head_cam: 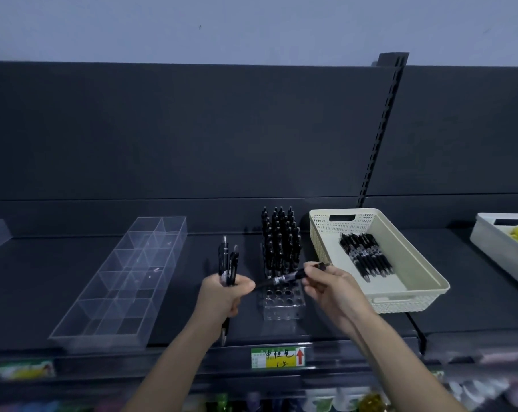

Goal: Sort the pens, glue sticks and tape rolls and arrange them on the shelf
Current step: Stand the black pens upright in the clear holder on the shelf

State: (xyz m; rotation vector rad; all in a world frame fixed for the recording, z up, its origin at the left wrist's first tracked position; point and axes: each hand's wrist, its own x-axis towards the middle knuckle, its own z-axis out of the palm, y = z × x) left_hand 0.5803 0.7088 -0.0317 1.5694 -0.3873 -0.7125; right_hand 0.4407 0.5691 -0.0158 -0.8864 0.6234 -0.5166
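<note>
My left hand [223,295] grips a small bunch of black pens [228,260] upright above the dark shelf [58,281]. One black pen [284,278] lies nearly level between my hands, pinched in my right hand [330,285]. Just behind and below stands a clear pen holder block [281,303]; its back rows are filled with upright black pens [280,242], its front holes are bare. A cream perforated basket [415,288] to the right holds several more black pens [366,257].
A clear divided tray [124,281] lies diagonally on the left of the shelf. A white basket [501,248] with yellow items sits at far right. A slotted upright [382,129] rises behind the cream basket. A price tag [278,357] marks the shelf's front edge.
</note>
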